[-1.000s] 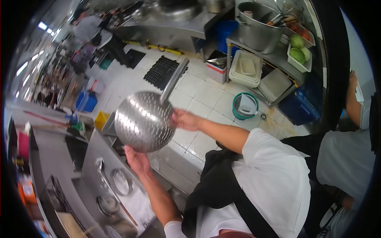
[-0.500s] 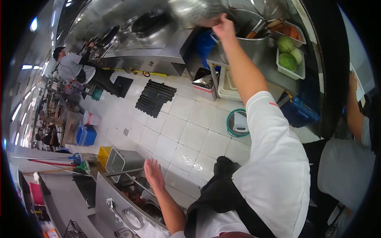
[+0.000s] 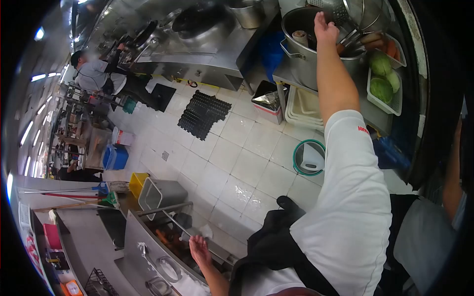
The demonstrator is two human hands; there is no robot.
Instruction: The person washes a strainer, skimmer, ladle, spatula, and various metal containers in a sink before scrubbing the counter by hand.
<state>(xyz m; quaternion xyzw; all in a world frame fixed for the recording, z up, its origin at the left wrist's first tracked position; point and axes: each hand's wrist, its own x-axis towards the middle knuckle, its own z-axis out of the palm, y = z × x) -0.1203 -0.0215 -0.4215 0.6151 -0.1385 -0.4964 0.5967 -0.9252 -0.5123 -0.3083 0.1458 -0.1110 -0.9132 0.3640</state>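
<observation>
Right hand [image 3: 326, 30]: at 1 o'clock over the stockpot [image 3: 303, 69], fingers loosely extended, no grip visible; contact cannot be told.
Perforated metal strainer [image 3: 339, 11]: just beyond those fingers at 1 o'clock, partly hidden.
Left hand [image 3: 200, 250]: near 7 o'clock, fingers apart, holding nothing, beside a metal rail [image 3: 177, 223].
Pot risk: a forearm drawn back low could catch the tool handles [image 3: 351, 38] or rim and spill utensils.
Cabbages [image 3: 380, 90]: 2 o'clock, crowding the elbow's outer side; a sideways swing could knock them.
Teal-rimmed bucket [image 3: 295, 160]: 3 o'clock on the floor, a trip hazard.
Bystander [image 3: 424, 222]: 4 o'clock, close behind, limiting retreat.
</observation>
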